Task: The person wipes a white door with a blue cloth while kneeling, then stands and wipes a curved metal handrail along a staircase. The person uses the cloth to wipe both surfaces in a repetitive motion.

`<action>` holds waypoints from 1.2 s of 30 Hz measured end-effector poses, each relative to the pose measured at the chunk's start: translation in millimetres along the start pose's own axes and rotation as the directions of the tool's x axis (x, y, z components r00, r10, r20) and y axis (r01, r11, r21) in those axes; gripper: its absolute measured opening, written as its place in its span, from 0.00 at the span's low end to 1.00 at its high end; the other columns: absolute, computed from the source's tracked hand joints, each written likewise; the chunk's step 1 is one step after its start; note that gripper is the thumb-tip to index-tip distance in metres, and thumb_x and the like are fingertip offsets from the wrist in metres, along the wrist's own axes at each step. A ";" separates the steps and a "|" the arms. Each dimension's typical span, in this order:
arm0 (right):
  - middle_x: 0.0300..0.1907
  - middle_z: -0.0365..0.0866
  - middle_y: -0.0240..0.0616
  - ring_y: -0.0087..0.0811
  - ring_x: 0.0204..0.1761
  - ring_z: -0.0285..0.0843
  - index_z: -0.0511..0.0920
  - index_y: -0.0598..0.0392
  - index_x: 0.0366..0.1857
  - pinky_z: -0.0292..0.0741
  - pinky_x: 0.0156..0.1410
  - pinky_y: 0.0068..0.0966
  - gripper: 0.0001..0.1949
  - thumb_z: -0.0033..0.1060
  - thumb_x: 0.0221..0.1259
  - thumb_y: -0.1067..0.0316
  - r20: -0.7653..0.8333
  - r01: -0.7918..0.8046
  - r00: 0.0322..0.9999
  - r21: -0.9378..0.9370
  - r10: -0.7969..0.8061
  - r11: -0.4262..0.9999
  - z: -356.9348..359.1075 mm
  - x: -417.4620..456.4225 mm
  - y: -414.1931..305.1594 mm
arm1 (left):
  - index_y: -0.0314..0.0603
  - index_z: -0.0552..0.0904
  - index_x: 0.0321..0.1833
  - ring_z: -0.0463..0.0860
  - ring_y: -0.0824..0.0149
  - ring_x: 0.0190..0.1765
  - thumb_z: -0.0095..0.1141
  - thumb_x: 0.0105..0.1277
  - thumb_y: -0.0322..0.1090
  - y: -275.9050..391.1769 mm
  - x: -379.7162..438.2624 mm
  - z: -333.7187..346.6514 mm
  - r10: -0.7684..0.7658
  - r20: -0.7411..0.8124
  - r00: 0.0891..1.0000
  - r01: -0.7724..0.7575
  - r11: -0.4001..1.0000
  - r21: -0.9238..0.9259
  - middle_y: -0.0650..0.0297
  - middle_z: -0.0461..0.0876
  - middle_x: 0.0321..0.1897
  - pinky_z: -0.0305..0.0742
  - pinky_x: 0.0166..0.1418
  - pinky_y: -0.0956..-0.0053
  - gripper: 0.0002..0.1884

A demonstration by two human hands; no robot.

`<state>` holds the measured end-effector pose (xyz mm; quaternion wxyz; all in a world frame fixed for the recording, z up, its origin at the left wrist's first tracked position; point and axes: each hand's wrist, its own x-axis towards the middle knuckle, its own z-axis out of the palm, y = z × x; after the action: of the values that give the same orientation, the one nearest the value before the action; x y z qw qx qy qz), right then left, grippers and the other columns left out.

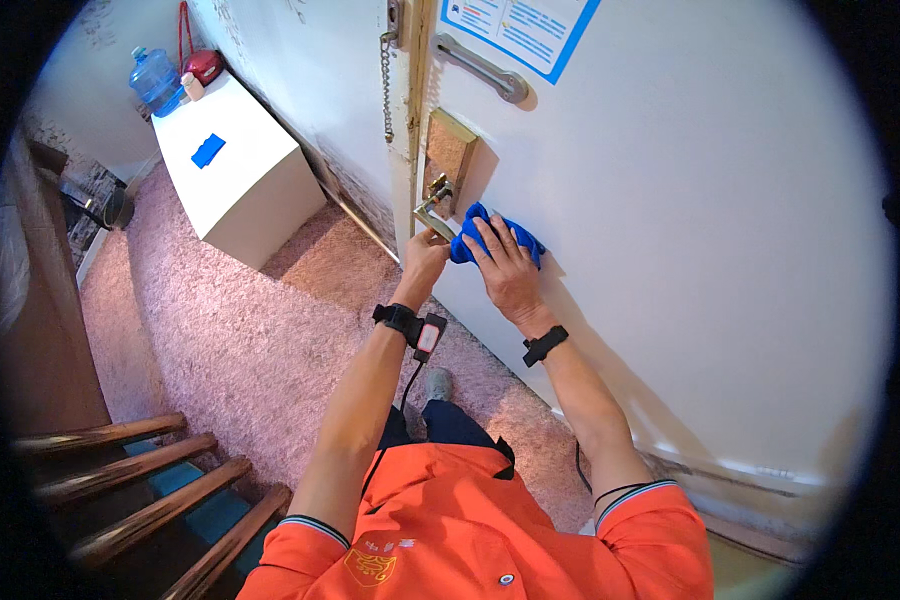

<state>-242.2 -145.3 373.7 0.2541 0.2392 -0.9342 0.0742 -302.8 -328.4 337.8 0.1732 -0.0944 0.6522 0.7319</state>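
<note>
My right hand (508,279) lies over a bunched blue cloth (529,244), its fingers spread across the folds. The cloth sits against the white door (682,225) at the free end of a brass lever handle (433,217). My left hand (424,262) has its fingers curled at the underside of that lever, close to the cloth; its fingertips are partly hidden. Above the lever is a worn brass-coloured lock plate (450,146).
A metal door guard (480,67) and a notice sheet (525,30) are higher on the door. A chain (386,90) hangs by the frame. Left stands a white cabinet (232,180) bearing a folded blue cloth (208,151) and water bottle (155,79). Wooden rails (142,472) flank pink carpet (225,337).
</note>
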 end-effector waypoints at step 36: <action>0.82 0.71 0.45 0.49 0.84 0.65 0.80 0.52 0.76 0.61 0.89 0.48 0.31 0.61 0.66 0.76 0.328 -0.107 0.932 -0.164 0.156 0.981 18.7 0.8 -50.3 | 0.30 0.91 0.44 0.91 0.61 0.40 0.75 0.59 0.29 -51.0 73.5 -11.5 0.135 -0.053 0.989 -0.133 0.990 0.042 0.55 0.94 0.35 0.83 0.48 0.61 0.12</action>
<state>-226.6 -194.5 358.9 0.1002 0.1662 -0.9808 -0.0185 -352.3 -325.7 262.5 0.1074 -0.0675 0.6756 0.7263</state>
